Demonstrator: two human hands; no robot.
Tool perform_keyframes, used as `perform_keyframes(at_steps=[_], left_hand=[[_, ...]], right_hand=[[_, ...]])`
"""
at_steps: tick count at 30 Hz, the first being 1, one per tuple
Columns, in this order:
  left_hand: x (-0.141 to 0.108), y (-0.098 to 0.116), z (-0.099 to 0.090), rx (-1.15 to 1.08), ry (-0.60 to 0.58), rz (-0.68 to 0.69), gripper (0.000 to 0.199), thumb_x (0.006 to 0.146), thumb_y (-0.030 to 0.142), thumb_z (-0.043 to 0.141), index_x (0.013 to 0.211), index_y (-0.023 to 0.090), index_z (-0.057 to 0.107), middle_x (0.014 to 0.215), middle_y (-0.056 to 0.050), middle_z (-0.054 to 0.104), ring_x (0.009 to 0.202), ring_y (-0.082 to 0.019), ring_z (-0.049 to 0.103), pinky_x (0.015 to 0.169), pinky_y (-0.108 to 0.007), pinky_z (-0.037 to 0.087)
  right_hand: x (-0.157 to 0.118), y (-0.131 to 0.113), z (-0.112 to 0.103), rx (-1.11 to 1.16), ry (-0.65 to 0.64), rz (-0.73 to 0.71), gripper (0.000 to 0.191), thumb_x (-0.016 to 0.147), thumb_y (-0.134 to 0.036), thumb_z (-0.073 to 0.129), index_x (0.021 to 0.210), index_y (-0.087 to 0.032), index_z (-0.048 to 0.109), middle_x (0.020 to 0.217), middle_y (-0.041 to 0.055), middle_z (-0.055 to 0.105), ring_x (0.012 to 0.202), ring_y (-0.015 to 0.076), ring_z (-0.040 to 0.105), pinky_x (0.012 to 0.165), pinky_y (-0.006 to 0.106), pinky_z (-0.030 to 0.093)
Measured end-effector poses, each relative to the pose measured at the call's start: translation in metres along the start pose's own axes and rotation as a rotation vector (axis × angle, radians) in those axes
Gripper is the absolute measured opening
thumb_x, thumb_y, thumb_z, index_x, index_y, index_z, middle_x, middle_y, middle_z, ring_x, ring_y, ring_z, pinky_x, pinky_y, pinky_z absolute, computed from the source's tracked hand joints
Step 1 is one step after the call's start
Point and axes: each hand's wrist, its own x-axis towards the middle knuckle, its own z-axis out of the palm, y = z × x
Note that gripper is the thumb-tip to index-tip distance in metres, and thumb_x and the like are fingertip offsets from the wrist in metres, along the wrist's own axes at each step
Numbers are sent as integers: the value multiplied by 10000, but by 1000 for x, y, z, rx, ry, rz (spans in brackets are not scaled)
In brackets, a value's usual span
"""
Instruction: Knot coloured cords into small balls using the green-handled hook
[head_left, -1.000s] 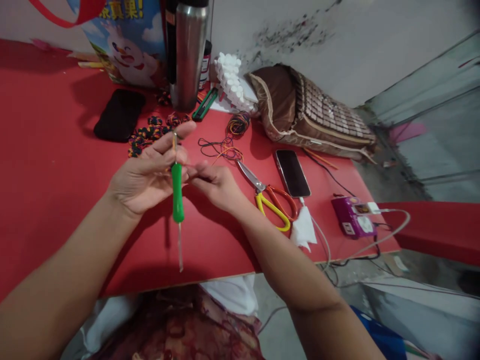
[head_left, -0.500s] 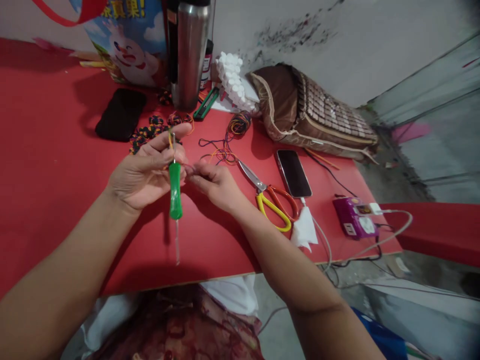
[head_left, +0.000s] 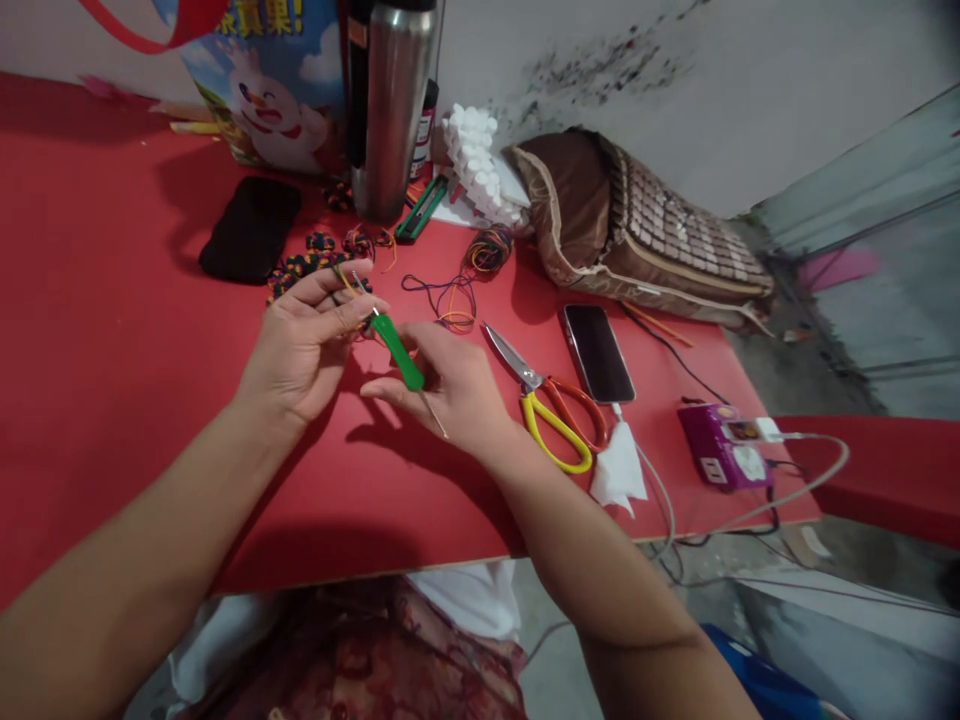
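Observation:
A crochet hook [head_left: 400, 352] with a green handle and thin metal ends slants between my hands, its upper end by the orange and dark yarn [head_left: 346, 283]. My left hand [head_left: 304, 345] is closed, thumb and fingers pinching the yarn, with a strand over the raised index finger. My right hand [head_left: 450, 385] is around the green handle with thumb and index finger apart; the handle lies against it without a closed grip. Dark, orange-flecked crocheted pieces [head_left: 304, 268] lie behind my left hand. Loose strands lead to a yarn ball [head_left: 489, 250].
Scissors [head_left: 534, 380] with yellow and red handles lie right of my right hand, near a charging phone [head_left: 598, 352] and a purple power socket [head_left: 724, 445]. A black pouch-like object [head_left: 251, 230], steel flask [head_left: 394, 110], green cutter [head_left: 421, 208] and brown cushion [head_left: 645, 220] stand farther back.
The crochet hook has swung from hanging upright to slanting down rightward. My right hand has let go of the strand, opened, and come to the green handle.

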Motion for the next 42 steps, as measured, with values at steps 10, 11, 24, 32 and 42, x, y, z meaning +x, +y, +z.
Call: perform_keyframes(at_steps=[10, 11, 24, 32, 42], left_hand=[[-14, -3, 9, -33, -54, 63, 326, 729, 51, 1005, 1000, 166, 862, 777, 6, 770, 716, -87, 723, 758, -162, 609], [-15, -4, 10, -34, -57, 66, 330, 720, 52, 1007, 997, 163, 866, 775, 5, 769, 716, -85, 722, 755, -160, 610], [-17, 0, 13, -13, -89, 43, 463, 620, -5, 1007, 1019, 182, 866, 773, 35, 732, 720, -88, 686, 737, -169, 630], [-19, 0, 14, -101, -98, -78, 479, 657, -18, 953, 1084, 147, 810, 741, 43, 707, 680, -87, 680, 718, -172, 602], [-20, -2, 16, -14, -21, 14, 459, 720, -40, 882, 1130, 152, 804, 752, 39, 716, 696, -96, 679, 735, -194, 609]], right_hand=[[-12, -16, 4, 282, 305, -74, 294, 1115, -467, 654, 1348, -294, 700, 1017, 29, 801, 717, 145, 710, 651, 314, 621], [-11, -16, 3, 291, 297, -68, 250, 1109, -423, 674, 1322, -301, 723, 1056, 35, 827, 748, 152, 747, 689, 323, 648], [-3, -10, -3, 88, 375, -305, 308, 1031, -128, 748, 1308, -260, 778, 1150, 37, 870, 1000, 168, 819, 925, 331, 669], [-6, -13, 4, 81, 423, -327, 268, 1074, -161, 705, 1307, -265, 786, 1113, 36, 878, 990, 163, 845, 904, 311, 703], [-4, -11, -2, 411, 323, -47, 193, 1077, -321, 753, 1255, -307, 825, 1010, -8, 870, 522, 56, 622, 597, 245, 637]])
